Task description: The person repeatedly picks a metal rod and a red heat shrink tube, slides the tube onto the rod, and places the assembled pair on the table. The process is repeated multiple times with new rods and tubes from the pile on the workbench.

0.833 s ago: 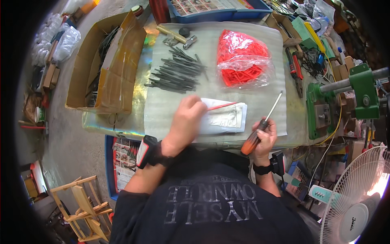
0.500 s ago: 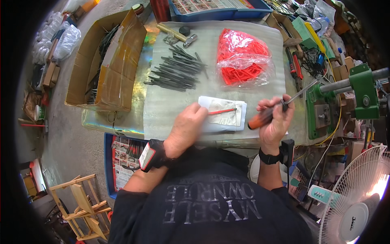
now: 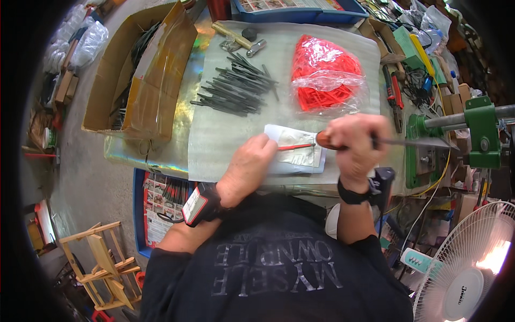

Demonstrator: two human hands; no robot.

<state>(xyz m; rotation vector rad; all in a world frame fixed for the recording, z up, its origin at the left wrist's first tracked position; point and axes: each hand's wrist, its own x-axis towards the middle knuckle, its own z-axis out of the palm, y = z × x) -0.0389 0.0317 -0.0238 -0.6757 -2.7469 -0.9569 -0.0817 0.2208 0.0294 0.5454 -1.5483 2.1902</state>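
Note:
My left hand [image 3: 248,165] pinches one end of a thin red strip [image 3: 295,147] that lies over a small white pad [image 3: 289,164]. A dark bit shows at the strip's far tip. My right hand [image 3: 358,144], blurred by motion, is wrapped round a screwdriver [image 3: 325,140] with an orange and black handle. Its butt points left, close to the strip's dark tip, and the long shaft points right. Beyond my left hand lies a pile of dark thin rods [image 3: 236,88]. A clear bag of red strips [image 3: 327,75] sits farther off to the right.
A hammer [image 3: 241,40] lies behind the rods. An open cardboard box [image 3: 155,80] stands at the left, a green metal press [image 3: 477,134] at the right. Pliers [image 3: 392,91] lie beside the mat [image 3: 225,145]. Below are a blue tray [image 3: 140,214] and a fan [image 3: 466,273].
My right hand has turned the screwdriver from a slant to nearly level and raised its butt toward the red strip's tip. My left hand keeps its pinch; the whole view has shifted slightly.

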